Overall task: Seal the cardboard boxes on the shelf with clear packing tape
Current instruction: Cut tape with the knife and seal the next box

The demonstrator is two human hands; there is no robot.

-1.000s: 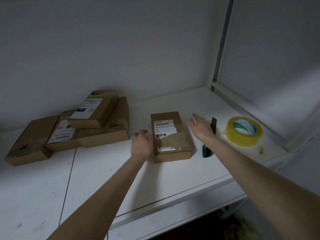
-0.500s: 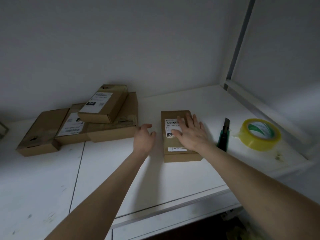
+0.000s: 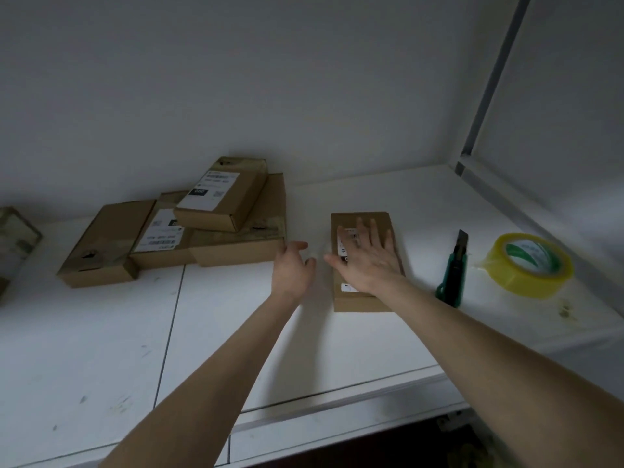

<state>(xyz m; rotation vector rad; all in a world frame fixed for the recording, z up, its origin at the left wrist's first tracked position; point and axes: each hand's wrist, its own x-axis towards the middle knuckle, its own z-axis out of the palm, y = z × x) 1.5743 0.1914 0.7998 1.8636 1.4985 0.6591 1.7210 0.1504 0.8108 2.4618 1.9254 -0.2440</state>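
Observation:
A small cardboard box with a white label lies on the white shelf at centre. My right hand lies flat on its top with fingers spread. My left hand hovers just left of the box, fingers loosely curled, holding nothing. A roll of clear yellowish packing tape lies flat at the right. A green utility knife rests between the box and the tape.
A pile of several cardboard boxes sits at the back left, one with a label on top. Another object shows at the far left edge. The shelf's metal upright and side rail close the right.
My right hand moved left from beside the knife onto the top of the box. My left hand drew slightly away from the box's left side. The camera shifted.

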